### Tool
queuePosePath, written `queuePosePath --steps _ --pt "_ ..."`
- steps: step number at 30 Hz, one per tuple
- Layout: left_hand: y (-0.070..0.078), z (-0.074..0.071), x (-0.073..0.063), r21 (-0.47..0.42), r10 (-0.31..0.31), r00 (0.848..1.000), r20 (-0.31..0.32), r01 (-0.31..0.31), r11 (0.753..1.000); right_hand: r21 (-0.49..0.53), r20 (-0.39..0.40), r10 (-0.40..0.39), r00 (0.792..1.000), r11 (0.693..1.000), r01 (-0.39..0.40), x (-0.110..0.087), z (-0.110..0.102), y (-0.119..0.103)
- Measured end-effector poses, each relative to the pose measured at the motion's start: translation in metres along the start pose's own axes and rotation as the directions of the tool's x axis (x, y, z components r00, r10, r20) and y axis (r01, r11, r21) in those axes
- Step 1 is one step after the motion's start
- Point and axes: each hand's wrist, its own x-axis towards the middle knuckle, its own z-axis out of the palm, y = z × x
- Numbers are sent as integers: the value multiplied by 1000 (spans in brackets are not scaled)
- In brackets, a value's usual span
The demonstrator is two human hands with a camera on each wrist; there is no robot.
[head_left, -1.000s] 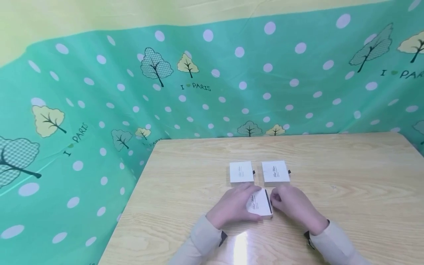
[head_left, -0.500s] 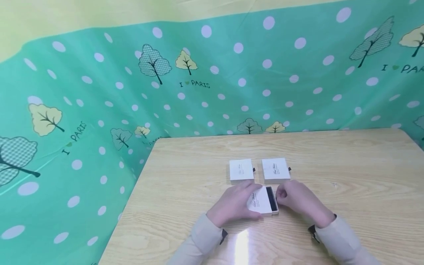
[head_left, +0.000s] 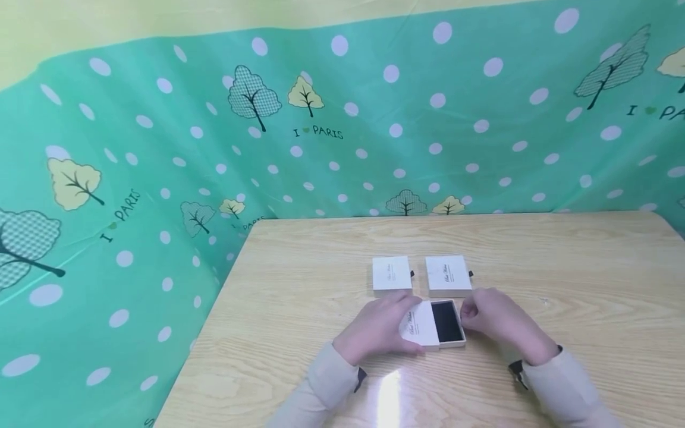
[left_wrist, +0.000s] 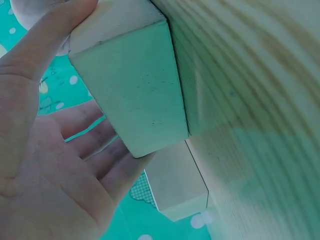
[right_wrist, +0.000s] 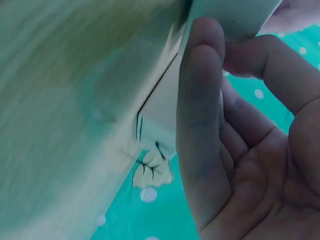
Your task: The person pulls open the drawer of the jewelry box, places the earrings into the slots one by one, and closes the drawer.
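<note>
A white drawer box [head_left: 421, 327] with dark script on its lid lies on the table in the head view. My left hand [head_left: 377, 330] holds its sleeve from the left, thumb on the near side and fingers on the far side. Out of the right end sticks the drawer [head_left: 448, 323], black inside and white at the rim. At the drawer's end my right hand [head_left: 495, 324] pinches with thumb and forefinger; whatever tab lies between the fingertips is hidden. The left wrist view shows the box's plain end [left_wrist: 132, 92] between thumb and fingers.
Behind stand two similar white boxes, a left one [head_left: 390, 273] and a right one [head_left: 447, 274], each with a small black tab on its right side. They sit on a wood-grain table [head_left: 299, 261]. A green dotted curtain [head_left: 342, 148] hangs beyond and to the left.
My right hand has moved to the right, and the drawer has slid out of the sleeve with it, baring more of the black inside. The left hand has stayed on the sleeve.
</note>
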Motion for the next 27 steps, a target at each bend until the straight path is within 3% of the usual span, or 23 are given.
queuePosePath --steps 7,19,27 --pt "-2 -1 0 -5 -2 1000 21 2 1000 -16 6 4 1000 1000 -4 -4 -9 9" --pt "-7 -2 -4 -5 -1 1000 -5 1 1000 -105 -12 -12 1000 994 11 -7 -4 1" --pt "4 -2 -1 97 29 999 -44 -25 995 -83 35 -5 999 997 8 -9 -11 2"
